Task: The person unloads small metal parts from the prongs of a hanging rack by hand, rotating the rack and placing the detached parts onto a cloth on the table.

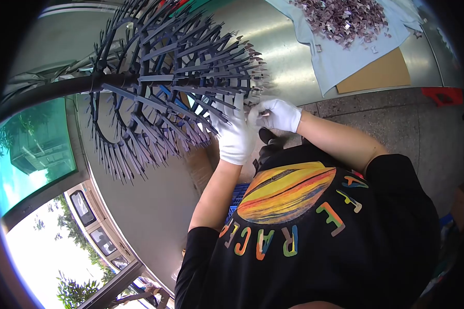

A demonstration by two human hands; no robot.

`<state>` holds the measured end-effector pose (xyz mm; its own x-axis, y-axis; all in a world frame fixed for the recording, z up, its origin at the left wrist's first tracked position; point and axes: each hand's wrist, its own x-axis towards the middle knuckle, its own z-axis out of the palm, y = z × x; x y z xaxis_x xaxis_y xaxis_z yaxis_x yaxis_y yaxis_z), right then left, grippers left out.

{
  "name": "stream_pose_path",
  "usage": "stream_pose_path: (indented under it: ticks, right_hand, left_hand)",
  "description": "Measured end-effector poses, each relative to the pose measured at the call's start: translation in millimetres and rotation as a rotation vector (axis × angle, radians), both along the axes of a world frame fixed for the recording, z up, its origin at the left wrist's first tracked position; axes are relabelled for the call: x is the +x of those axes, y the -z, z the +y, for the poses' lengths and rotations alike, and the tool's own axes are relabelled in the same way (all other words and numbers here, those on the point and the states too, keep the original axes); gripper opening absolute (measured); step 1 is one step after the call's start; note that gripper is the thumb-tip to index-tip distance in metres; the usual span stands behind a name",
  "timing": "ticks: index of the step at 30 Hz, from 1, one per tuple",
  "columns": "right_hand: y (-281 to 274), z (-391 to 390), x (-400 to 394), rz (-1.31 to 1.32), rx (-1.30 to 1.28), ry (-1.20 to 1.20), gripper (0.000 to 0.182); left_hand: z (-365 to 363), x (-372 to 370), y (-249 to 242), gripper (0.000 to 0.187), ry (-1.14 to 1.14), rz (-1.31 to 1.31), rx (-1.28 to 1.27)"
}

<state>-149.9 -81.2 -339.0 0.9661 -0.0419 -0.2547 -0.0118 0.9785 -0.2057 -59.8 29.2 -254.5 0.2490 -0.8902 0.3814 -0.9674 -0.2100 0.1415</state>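
Note:
My left hand [234,135], in a white glove, is raised against the lower right edge of a dark rack [144,82] bristling with thin prongs. Its fingers are stretched and apart among the prong tips. Just right of it, my right hand [281,115], also gloved in white, has its fingers bent together in a pinch near the left palm. Something small and brownish shows at those fingertips, too small to name. Small brown pieces [255,64] sit on the prong tips along the rack's right edge.
A pile of small brown pieces [345,20] lies on a light blue cloth [327,67] over a metal table [281,64]. Cardboard [379,74] shows beside the cloth. A red object [442,96] is at the right. Windows are at the left, and a blue crate [237,195] is below my left forearm.

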Motion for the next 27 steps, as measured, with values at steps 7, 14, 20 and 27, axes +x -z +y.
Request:
stream_pose_path:
  ticks: [7,14,20,27]
  right_hand:
    - [15.9,-1.5,13.6,-0.044,-0.007,0.029,0.024]
    - [17.2,-5.1,17.6,-0.022,-0.038,0.014,0.021]
    - [10.9,-3.0,2.0,0.214,-0.104,-0.044,0.027]
    - [3.1,9.3,-18.0,0.095,0.096,0.013,0.035]
  left_hand:
    - [-12.2,18.1,19.6,0.019,-0.004,-0.026,-0.186]
    - [-14.3,25.2,9.4,0.007,-0.034,0.180,-0.017]
    - [1.7,36.3,12.0,0.008,0.077,0.216,-0.027]
    - [37.3,64.2,6.3,0.017,0.244,0.096,0.072]
